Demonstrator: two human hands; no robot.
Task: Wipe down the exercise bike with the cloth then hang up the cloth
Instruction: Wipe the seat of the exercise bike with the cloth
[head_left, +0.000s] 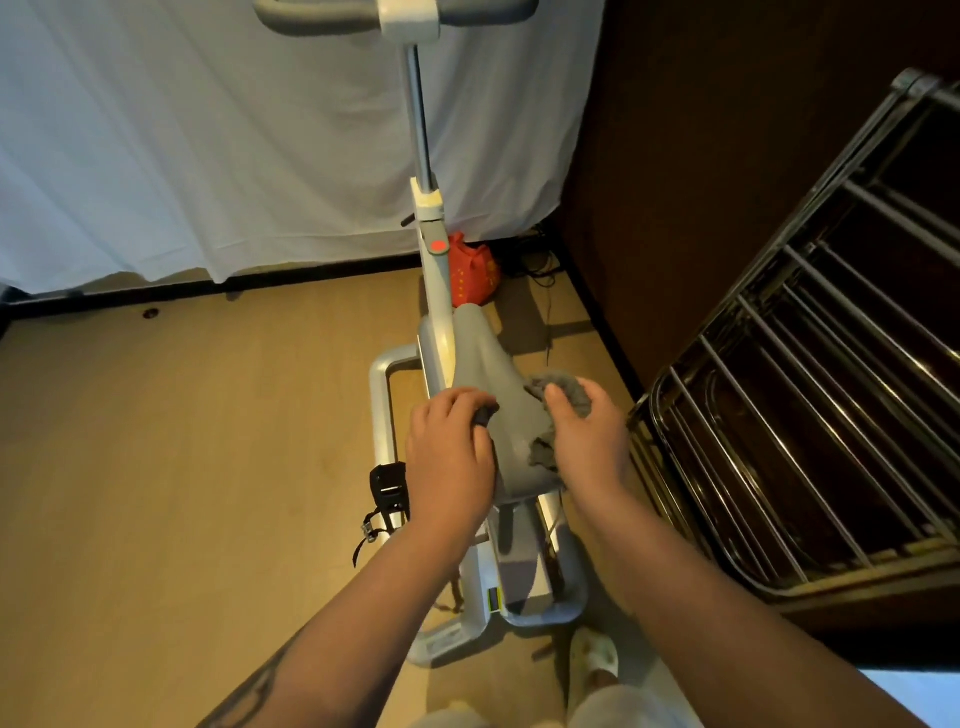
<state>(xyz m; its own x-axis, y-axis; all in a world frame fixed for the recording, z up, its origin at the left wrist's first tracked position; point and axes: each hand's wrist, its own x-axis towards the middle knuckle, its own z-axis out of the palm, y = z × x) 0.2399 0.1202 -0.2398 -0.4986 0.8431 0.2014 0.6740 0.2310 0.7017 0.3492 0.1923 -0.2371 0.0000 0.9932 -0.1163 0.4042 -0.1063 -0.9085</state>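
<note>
Both hands are on the bike (434, 291) saddle (498, 395): right hand (587, 436) grips the cloth (566, 389), left hand (449, 447) pinches its dark corner

A white-framed exercise bike (435, 291) is seen upright, handlebars at twelve o'clock; a crumpled grey cloth (563, 391) is bunched against the grey saddle (493, 374).

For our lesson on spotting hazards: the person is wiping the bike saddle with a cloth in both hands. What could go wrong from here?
1. The drying rack stands close to the right hand; a wide wipe could knock the elbow on its bars.
2. The cloth is bunched, so it may slip off the saddle to the floor.
3. The pedal and its loose strap sit near the left hand; the cloth or a foot could snag there.
</note>
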